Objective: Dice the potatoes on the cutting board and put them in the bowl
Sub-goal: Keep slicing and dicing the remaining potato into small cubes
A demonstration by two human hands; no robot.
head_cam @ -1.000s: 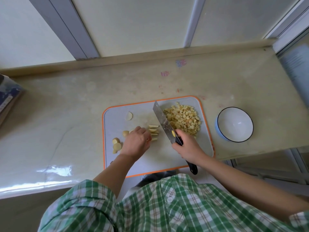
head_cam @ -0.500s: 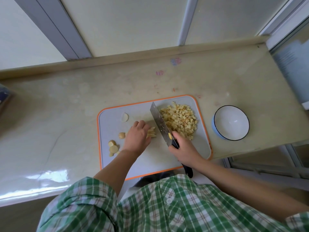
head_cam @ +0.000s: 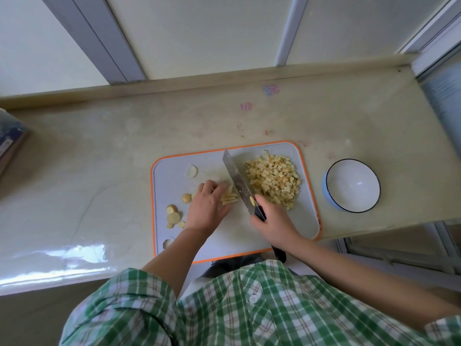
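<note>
Potato strips [head_cam: 230, 196] lie L-R, across knife [head_cam: 237, 179].

One cutting board [head_cam: 169, 186], one knife [head_cam: 237, 178], one bowl [head_cam: 353, 186], and two hands: left hand [head_cam: 207, 206], right hand [head_cam: 273, 223]. There is one heap of potato dice [head_cam: 273, 179] beyond counting, one small bundle of potato strips [head_cam: 229, 197], about five round potato pieces [head_cam: 173, 217] and two pale scraps [head_cam: 192, 171].

No legible text. The round yellow sticker [head_cam: 252, 201] on the steel knife blade [head_cam: 237, 181] and the pink scribble [head_cam: 246, 106] and blue scribble [head_cam: 271, 89] near the beige countertop's [head_cam: 124, 146] far edge are unreadable.
</note>
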